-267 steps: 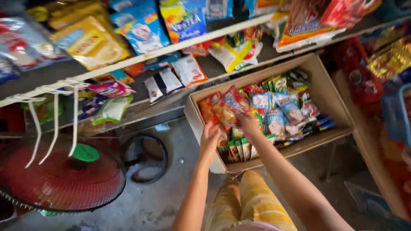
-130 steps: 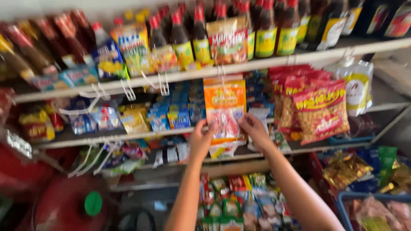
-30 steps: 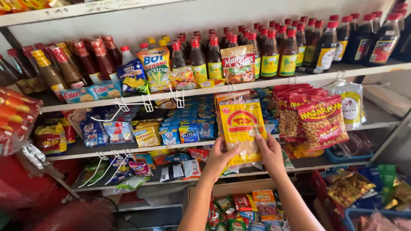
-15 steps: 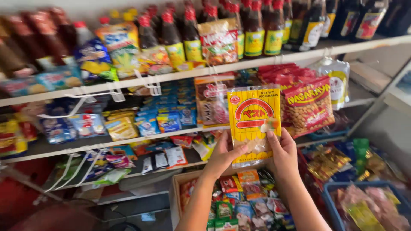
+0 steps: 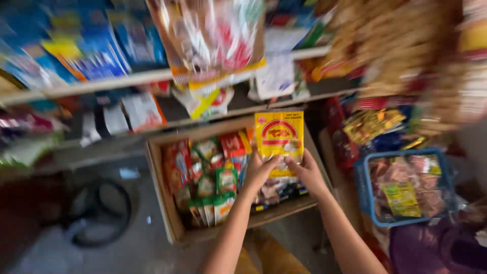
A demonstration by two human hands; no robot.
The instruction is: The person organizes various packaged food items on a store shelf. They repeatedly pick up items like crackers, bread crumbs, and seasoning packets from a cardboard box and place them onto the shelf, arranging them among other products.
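Above blurred box (image 5: pixel 167 203), half-covered yellow packet (image 5: pixel 279 134)

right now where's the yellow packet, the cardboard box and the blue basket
yellow packet (image 5: pixel 279 133), head view, on its red and yellow front panel
cardboard box (image 5: pixel 161 195), head view, on its left wall
blue basket (image 5: pixel 364 195), head view, on its left rim

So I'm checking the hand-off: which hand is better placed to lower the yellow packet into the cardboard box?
Probably the left hand. Both hands grip the yellow packet at its lower edge, but the left sits over the sachets in the cardboard box, while the right hand is nearer its right wall.
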